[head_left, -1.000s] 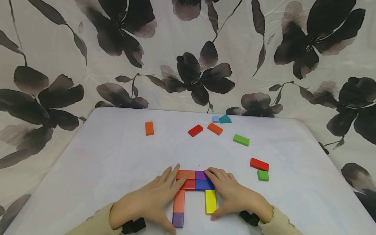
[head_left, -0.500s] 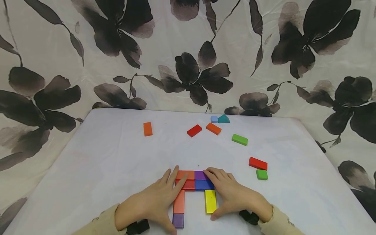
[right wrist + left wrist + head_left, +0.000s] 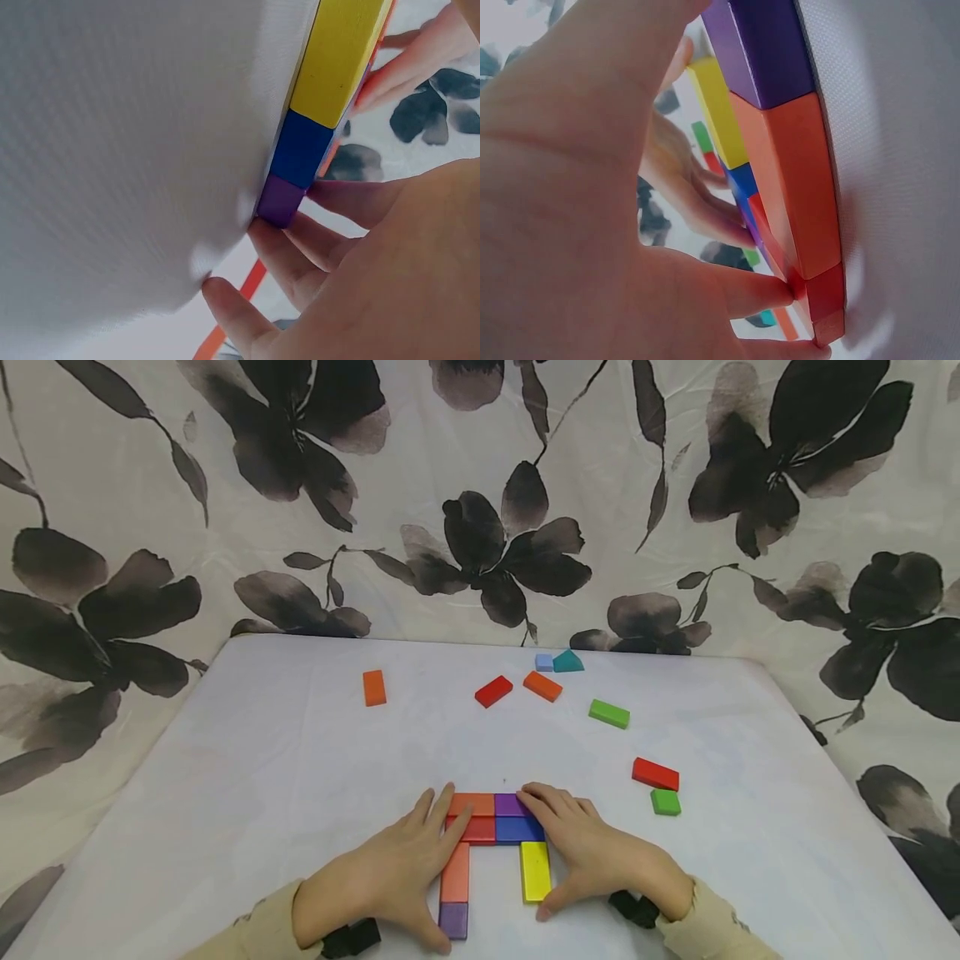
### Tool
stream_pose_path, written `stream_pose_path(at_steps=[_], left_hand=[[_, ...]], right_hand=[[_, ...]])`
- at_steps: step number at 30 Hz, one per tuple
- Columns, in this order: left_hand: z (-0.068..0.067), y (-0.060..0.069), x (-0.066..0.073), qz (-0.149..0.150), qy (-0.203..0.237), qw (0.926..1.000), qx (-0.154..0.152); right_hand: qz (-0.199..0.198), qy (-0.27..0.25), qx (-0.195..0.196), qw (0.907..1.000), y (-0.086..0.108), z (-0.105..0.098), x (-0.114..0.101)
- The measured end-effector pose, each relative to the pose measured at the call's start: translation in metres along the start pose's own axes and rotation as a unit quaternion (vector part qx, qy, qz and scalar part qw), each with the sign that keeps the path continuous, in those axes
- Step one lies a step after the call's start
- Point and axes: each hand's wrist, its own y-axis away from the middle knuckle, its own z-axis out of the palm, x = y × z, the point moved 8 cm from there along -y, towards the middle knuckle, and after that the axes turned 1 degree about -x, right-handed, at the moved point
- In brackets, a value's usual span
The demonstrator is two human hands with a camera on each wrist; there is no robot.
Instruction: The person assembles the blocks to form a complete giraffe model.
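Note:
In the head view, flat blocks lie joined in an arch shape. An orange block (image 3: 474, 804) and a purple block (image 3: 507, 804) form the top row, above a red block (image 3: 482, 832) and a blue block (image 3: 517, 830). The left leg is an orange block (image 3: 454, 878) over a purple block (image 3: 453, 921); a yellow block (image 3: 535, 875) is the right leg. My left hand (image 3: 397, 872), fingers spread, touches the left side. My right hand (image 3: 592, 852) has fingertips at the purple and blue blocks, its thumb beside the yellow block's lower end.
Loose blocks lie farther back: orange (image 3: 374, 688), red (image 3: 493, 692), another orange (image 3: 542, 686), light blue (image 3: 543, 662), a teal triangle (image 3: 568, 661) and green (image 3: 609, 713). Right of the arch, a red block (image 3: 656, 773) touches a small green one (image 3: 666, 802). Floral cloth (image 3: 420, 460) hangs behind the white table (image 3: 262, 760).
My left wrist has shifted slightly right, its fingers staying at the arch's left side. The right hand and the blocks keep their places; the head view has drifted a little.

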Motion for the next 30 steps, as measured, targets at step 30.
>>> stream_pose_path(at_steps=[30], left_hand=[[0.000, 0.000, -0.001, -0.016, 0.012, 0.9998, -0.005]], right_hand=[[0.067, 0.053, 0.222, 0.9714, 0.092, -0.077, 0.106]])
